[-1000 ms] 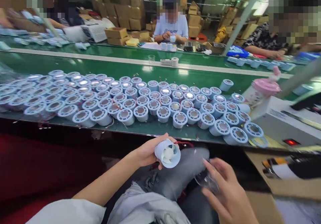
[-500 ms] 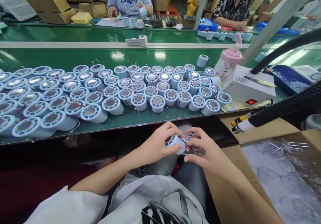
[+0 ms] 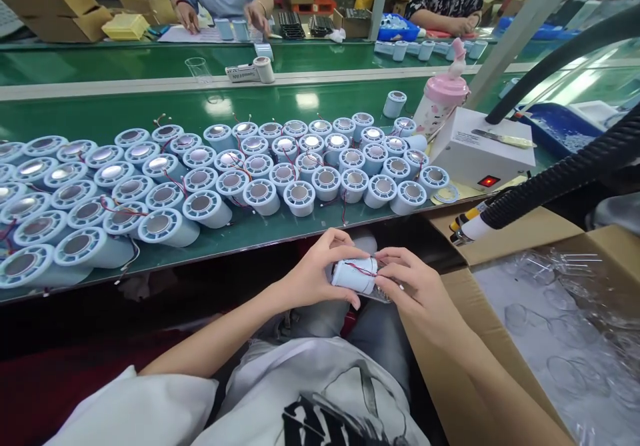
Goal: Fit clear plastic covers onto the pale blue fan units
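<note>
Centrally, wearer's two hands (image 3: pixel 317 269) (image 3: pixel 419 285), one blue cylinder (image 3: pixel 353 278) between them

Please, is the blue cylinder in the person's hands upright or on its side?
On its side: the blue cylinder stretches from the left hand toward the right hand, its curved wall facing the camera.
</note>
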Motion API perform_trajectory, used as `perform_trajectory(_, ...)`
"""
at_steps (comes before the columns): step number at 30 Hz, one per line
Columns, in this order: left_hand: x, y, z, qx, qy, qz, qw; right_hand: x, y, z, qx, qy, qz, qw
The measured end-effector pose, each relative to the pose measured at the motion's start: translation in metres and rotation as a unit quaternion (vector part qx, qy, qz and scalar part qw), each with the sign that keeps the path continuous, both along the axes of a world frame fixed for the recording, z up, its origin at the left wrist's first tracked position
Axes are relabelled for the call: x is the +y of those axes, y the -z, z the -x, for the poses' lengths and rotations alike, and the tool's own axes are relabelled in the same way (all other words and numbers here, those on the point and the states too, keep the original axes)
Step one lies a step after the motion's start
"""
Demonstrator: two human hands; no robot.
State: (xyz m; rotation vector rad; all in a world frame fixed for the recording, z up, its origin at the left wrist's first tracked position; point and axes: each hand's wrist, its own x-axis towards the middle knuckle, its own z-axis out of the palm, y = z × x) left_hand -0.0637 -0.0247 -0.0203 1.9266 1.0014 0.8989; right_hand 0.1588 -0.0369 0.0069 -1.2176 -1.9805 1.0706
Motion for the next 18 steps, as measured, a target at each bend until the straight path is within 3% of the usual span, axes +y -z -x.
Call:
perform_trajectory(6,0.002,0.004,-0.003,0.016,0.098,0.036,0.994,0.007,0.004,-0.004,0.082,0.076,0.073,0.991)
perform_trajectory(9,-0.002,0.001,-0.009,-0.039,0.096,0.110,0.989,0.011,0.008,-0.010,0.157,0.086,0.108,0.978)
perform_trajectory(11,-0.005,-0.002,-0.012,-0.091,0.073,0.176,0.977,0.011,0.009,-0.015,0.185,0.057,0.110,0.975)
perform_trajectory(15,-0.010,-0.007,-0.013,-0.198,0.025,0.297,0.934,0.005,0.007,-0.025,0.077,-0.055,-0.027,0.995)
perform_trajectory(18,-0.012,-0.012,-0.011,-0.186,0.033,0.315,0.930,0.001,0.005,-0.030,0.036,-0.082,-0.095,0.991)
